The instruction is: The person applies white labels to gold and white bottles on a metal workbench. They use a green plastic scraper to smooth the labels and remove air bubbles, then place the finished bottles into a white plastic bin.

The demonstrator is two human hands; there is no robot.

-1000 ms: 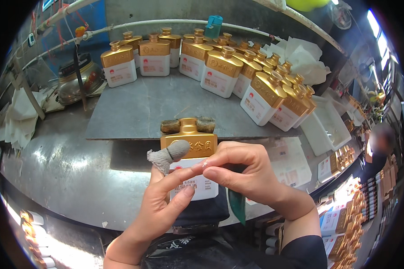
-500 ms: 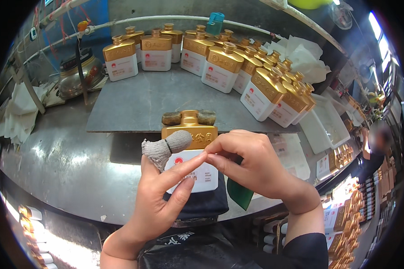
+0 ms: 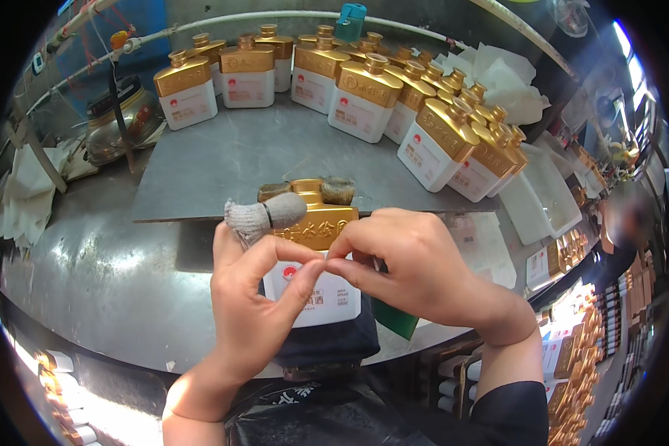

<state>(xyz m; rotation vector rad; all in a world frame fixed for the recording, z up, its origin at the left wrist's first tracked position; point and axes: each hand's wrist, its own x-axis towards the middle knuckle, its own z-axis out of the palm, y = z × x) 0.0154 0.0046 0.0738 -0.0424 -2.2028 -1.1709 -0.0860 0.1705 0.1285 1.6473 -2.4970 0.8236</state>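
Note:
A white bottle with a gold shoulder and neck (image 3: 334,312) leans back in front of me, its base on a dark cloth pad (image 3: 327,343). Its neck lies between two brownish rolled pads (image 3: 338,191). Above the label, my left hand (image 3: 249,297) pinches thumb against forefinger, and a grey knitted cover (image 3: 284,211) with a black band sits on another of its fingers. My right hand (image 3: 416,267) is pinched too, its tips meeting the left ones. Whatever lies between the fingertips is too small to make out. A dark green piece (image 3: 395,318) shows below my right hand.
Several similar gold-and-white bottles (image 3: 364,111) stand on a raised grey board (image 3: 223,163). White paper (image 3: 505,82) and a pale plastic tray (image 3: 546,204) are at the right, a metal pot (image 3: 123,123) at the left. Further right is another person (image 3: 624,230) near more bottles.
My left thumb has come up to its forefinger, so the hand now pinches at the right fingertips. Both hands stay over the bottle; the view has shifted slightly.

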